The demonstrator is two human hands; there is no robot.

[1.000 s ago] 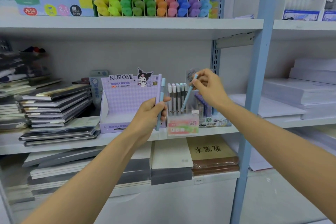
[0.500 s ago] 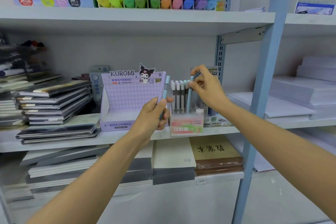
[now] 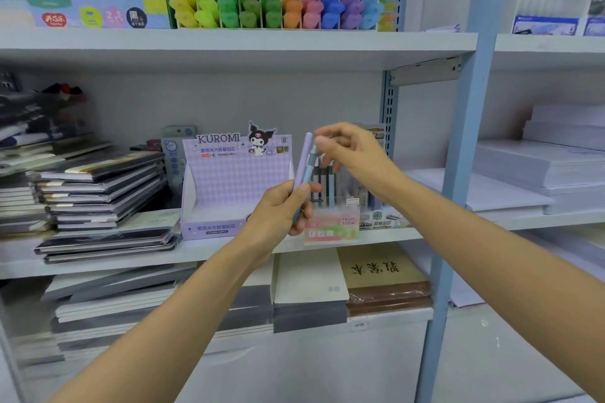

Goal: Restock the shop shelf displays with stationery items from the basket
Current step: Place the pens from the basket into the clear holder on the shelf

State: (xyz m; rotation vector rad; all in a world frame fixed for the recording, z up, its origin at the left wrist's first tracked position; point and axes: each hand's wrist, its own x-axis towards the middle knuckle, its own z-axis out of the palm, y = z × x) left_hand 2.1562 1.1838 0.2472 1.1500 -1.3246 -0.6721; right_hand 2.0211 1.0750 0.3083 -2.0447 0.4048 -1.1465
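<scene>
Two pens, a lilac pen and a blue pen, stand nearly upright side by side in my left grip, whose fingers curl round their lower halves, in front of the middle shelf. My right grip pinches the blue pen's top end between thumb and forefinger. Just behind them on the shelf sits a clear pen box marked FRUIT SODA, with more pens standing in it. The purple Kuromi display box is beside it to the left. Stacked notebooks lie further left.
</scene>
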